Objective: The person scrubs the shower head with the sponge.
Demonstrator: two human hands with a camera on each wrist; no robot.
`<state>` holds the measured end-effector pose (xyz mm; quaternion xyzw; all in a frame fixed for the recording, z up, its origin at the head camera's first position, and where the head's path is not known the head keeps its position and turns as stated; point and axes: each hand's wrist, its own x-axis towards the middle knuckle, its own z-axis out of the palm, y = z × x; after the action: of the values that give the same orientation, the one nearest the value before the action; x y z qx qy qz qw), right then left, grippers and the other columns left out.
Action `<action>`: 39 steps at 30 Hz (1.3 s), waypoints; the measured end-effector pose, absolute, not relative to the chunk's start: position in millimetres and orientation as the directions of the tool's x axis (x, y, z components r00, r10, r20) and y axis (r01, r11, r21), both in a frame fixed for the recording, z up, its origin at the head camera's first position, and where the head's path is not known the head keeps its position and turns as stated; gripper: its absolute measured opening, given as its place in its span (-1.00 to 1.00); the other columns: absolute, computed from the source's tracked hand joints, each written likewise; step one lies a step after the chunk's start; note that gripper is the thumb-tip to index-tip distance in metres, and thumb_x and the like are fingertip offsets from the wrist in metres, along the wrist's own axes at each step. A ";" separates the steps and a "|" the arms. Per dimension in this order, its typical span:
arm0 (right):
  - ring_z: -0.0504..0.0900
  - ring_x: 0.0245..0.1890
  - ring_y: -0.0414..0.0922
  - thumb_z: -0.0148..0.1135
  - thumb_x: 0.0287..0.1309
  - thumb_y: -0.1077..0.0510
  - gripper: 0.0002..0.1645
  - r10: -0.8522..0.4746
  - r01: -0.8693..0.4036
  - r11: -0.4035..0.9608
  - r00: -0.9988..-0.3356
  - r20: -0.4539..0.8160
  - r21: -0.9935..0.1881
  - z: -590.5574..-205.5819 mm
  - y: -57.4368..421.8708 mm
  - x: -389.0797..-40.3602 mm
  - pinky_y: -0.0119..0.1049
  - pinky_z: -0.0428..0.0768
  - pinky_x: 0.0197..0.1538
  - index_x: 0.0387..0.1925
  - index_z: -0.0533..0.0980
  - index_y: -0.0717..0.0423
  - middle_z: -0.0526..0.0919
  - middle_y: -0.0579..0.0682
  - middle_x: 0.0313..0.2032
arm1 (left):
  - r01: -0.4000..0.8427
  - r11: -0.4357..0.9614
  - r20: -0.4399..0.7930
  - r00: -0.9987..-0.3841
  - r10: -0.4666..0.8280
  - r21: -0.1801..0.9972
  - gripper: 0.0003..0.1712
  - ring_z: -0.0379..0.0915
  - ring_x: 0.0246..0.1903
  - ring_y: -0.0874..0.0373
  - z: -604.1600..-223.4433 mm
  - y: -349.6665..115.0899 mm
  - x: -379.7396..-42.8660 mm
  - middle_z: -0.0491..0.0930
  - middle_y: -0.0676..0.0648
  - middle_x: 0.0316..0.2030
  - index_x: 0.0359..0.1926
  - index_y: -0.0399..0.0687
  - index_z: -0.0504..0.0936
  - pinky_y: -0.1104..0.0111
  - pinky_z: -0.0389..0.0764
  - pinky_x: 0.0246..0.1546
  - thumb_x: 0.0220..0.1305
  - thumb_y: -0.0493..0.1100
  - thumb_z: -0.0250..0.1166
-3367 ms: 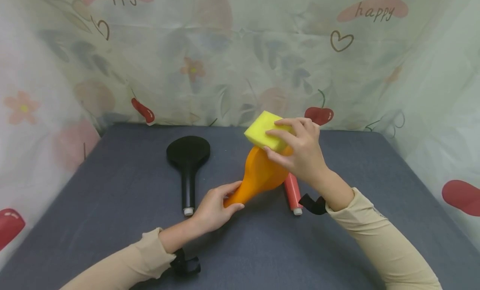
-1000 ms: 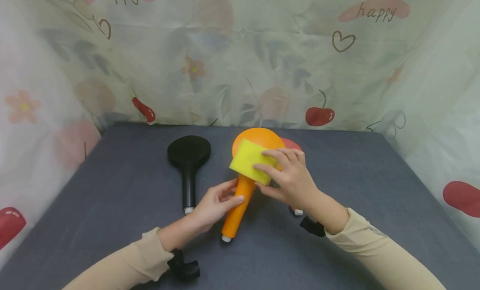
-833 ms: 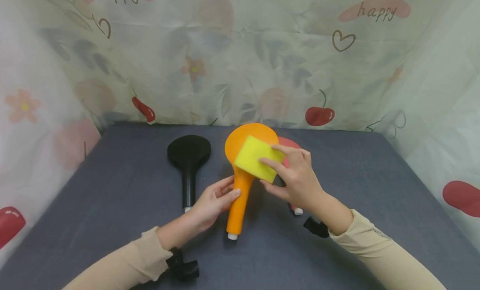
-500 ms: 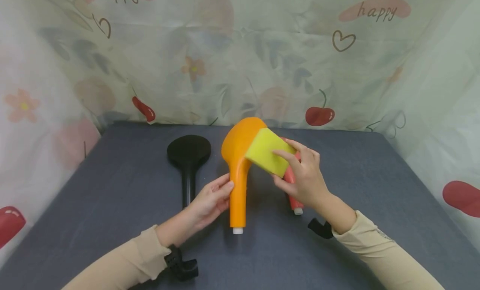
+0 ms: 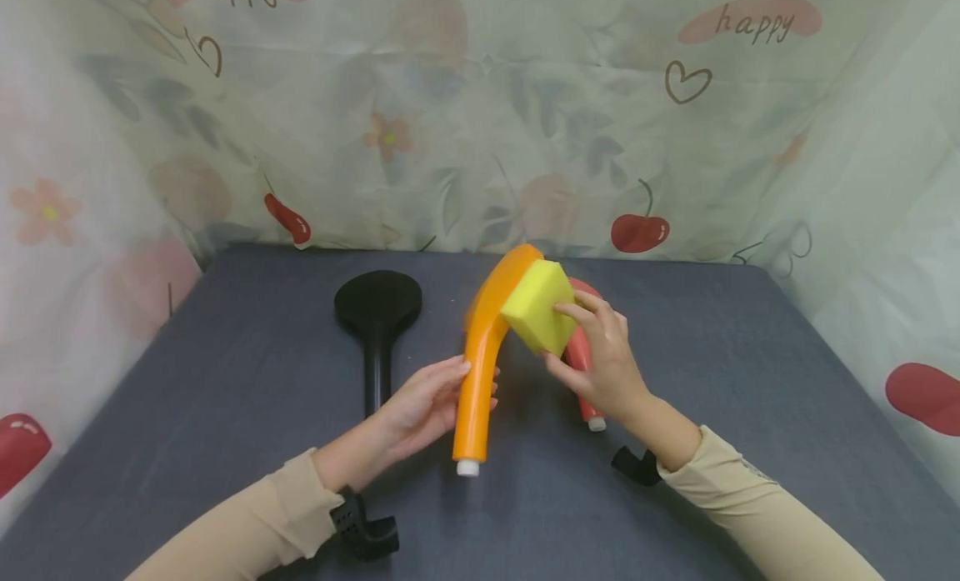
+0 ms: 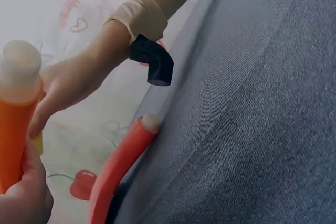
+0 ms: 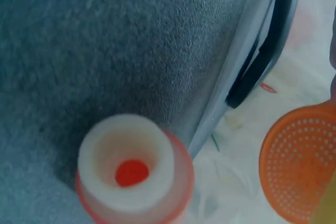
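Note:
An orange shower head (image 5: 476,381) with a white end is held up over the table, its head turned edge-on in the head view. My left hand (image 5: 420,410) grips its handle, thumb in front and fingertips showing behind. Its perforated spray face (image 7: 296,161) shows in the right wrist view. My right hand (image 5: 603,356) pinches a yellow sponge (image 5: 534,306) between thumb and fingers, and the sponge lies against the right side of the orange head. Behind my right hand a red shower head (image 5: 579,356) lies on the table, partly hidden.
A black shower head (image 5: 377,302) lies on the dark grey table (image 5: 247,381) at the left, its handle end hidden behind my left hand. Patterned cloth (image 5: 480,147) hangs at the back and both sides. Black camera mounts (image 5: 363,527) sit at the wrists.
My left hand has turned the orange shower head from its broad face to edge-on. The sponge went from the neck and face to its right side, tilting as my right hand shifted.

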<state>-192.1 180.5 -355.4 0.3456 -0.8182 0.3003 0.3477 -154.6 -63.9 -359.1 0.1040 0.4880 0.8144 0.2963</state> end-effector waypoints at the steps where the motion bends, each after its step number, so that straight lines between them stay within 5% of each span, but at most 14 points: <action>1: 0.40 0.00 0.21 0.16 0.16 -0.12 -0.40 -0.356 -0.780 0.574 -0.511 0.783 -0.249 -355.8 179.5 -192.2 0.14 0.24 -0.06 0.03 0.36 0.26 0.38 0.35 0.01 | -0.380 -0.327 -0.132 -0.802 0.582 0.865 -0.49 0.51 -0.18 0.21 -359.0 -63.4 -154.6 0.52 0.06 -0.16 0.28 -0.34 0.15 0.39 0.59 -0.02 0.41 -0.17 -0.08; 3: 0.40 -0.02 0.21 0.01 0.21 -0.24 -0.33 -0.358 -0.791 0.563 -0.493 0.793 -0.238 -355.9 177.4 -192.3 0.13 0.24 -0.07 0.02 0.36 0.26 0.38 0.35 0.00 | -0.378 -0.275 -0.162 -0.800 0.578 0.884 -0.45 0.51 -0.20 0.22 -359.3 -62.9 -154.6 0.51 0.05 -0.17 0.26 -0.35 0.17 0.41 0.59 -0.02 0.37 -0.14 0.01; 9: 0.41 -0.04 0.20 0.02 0.21 -0.22 -0.35 -0.395 -0.815 0.541 -0.465 0.793 -0.208 -352.2 171.0 -191.8 0.09 0.24 -0.10 0.04 0.37 0.25 0.38 0.35 0.00 | -0.390 -0.144 -0.242 -0.779 0.578 0.910 -0.23 0.54 -0.23 0.25 -363.9 -60.1 -153.4 0.53 0.05 -0.19 0.26 -0.36 0.19 0.34 0.56 0.06 0.20 -0.01 0.29; 15: 0.40 0.02 0.19 0.30 -0.03 0.10 -0.41 -0.433 -0.835 0.516 -0.445 0.784 -0.190 -350.5 167.2 -191.0 0.16 0.25 -0.05 0.05 0.38 0.22 0.37 0.33 0.02 | -0.361 -0.038 -0.253 -0.721 0.645 0.932 -0.29 0.60 -0.12 0.10 -367.6 -60.4 -154.2 0.48 -0.04 -0.20 0.22 -0.43 0.21 0.14 0.49 0.15 0.25 -0.03 0.23; 19: 0.39 0.05 0.16 0.24 0.08 -0.01 -0.44 -0.449 -0.840 0.514 -0.437 0.780 -0.175 -350.2 165.1 -191.3 0.20 0.26 -0.02 0.06 0.39 0.19 0.38 0.31 0.03 | -0.317 -0.009 -0.234 -0.717 0.656 0.948 -0.26 0.57 -0.10 0.06 -367.8 -61.4 -154.4 0.47 -0.08 -0.19 0.24 -0.42 0.21 0.14 0.51 0.12 0.25 0.01 0.22; 22: 0.36 0.08 0.14 0.23 0.12 -0.06 -0.44 -0.463 -0.835 0.522 -0.449 0.764 -0.175 -349.5 163.1 -191.4 0.20 0.25 0.01 0.07 0.40 0.16 0.38 0.30 0.05 | -0.288 -0.009 -0.214 -0.734 0.645 0.958 -0.21 0.55 -0.10 0.10 -367.7 -61.5 -154.7 0.50 -0.22 -0.09 0.28 -0.34 0.21 0.17 0.53 0.09 0.21 0.05 0.26; 26: 0.34 0.11 0.12 0.40 -0.10 0.10 -0.36 -0.481 -0.814 0.554 -0.485 0.731 -0.176 -350.1 159.1 -189.9 0.17 0.26 0.02 0.07 0.42 0.10 0.39 0.29 0.08 | -0.291 -0.016 -0.214 -0.738 0.640 0.957 -0.18 0.56 -0.05 0.12 -369.8 -61.4 -155.2 0.39 -0.38 0.17 0.35 -0.23 0.16 0.16 0.53 0.10 0.20 0.03 0.27; 33: 0.33 0.15 0.10 0.43 -0.17 0.08 -0.31 -0.514 -0.788 0.592 -0.531 0.673 -0.170 -351.0 153.4 -189.2 0.12 0.26 0.03 0.10 0.44 -0.09 0.37 0.27 0.11 | -0.316 -0.050 -0.206 -0.721 0.661 0.947 -0.25 0.53 0.04 0.08 -375.0 -61.0 -154.7 0.29 -0.35 0.27 0.39 -0.17 0.08 0.18 0.51 0.13 0.29 -0.09 0.18; 39: 0.33 0.16 0.10 0.42 -0.16 0.07 -0.28 -0.561 -0.811 0.571 -0.498 0.661 -0.126 -347.6 152.1 -190.0 0.09 0.27 0.01 0.14 0.42 -0.16 0.34 0.25 0.17 | -0.307 -0.039 -0.210 -0.732 0.649 0.951 -0.32 0.45 -0.08 0.12 -376.7 -61.8 -155.6 0.38 -0.23 0.11 0.38 -0.14 0.09 0.26 0.54 0.03 0.31 -0.15 0.10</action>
<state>-190.0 152.1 -347.6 0.4094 -0.8380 0.2163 0.2889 -155.6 -61.8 -376.7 0.1410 0.6053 0.7067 0.3381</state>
